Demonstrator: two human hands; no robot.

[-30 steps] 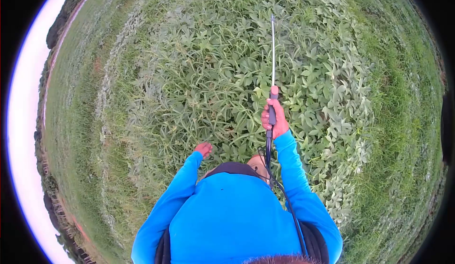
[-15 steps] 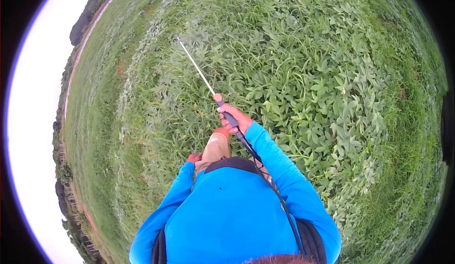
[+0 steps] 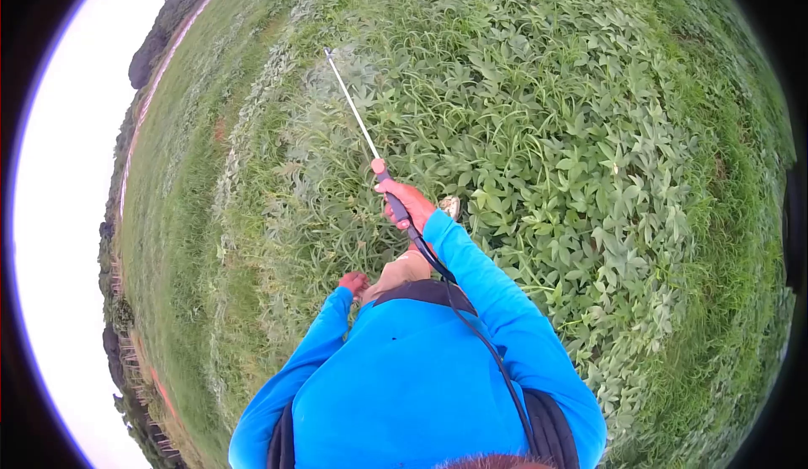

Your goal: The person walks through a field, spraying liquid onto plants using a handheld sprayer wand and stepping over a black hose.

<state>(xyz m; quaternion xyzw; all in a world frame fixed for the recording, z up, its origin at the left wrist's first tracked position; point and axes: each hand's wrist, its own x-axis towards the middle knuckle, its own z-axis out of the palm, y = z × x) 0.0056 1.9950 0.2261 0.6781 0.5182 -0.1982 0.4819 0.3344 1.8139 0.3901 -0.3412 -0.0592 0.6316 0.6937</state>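
Note:
My right hand is wrapped round the dark handle of a spray wand. The thin white tube slants up and to the left over the plants, and a faint mist shows round its tip. From the handle a black hose runs back along my blue shirt. Low beside my thigh hangs my left hand; its fingers look loosely curled, but they are small and partly hidden, so what they hold, if anything, cannot be made out.
Leafy green plants mixed with tall grass spread round my legs. One shoe shows among the leaves. Dark trees and a pale strip of ground line the far left edge.
Over the last second the wand has swung from pointing straight ahead to the left, then slightly back right. My legs have shifted in a step, and the view has turned.

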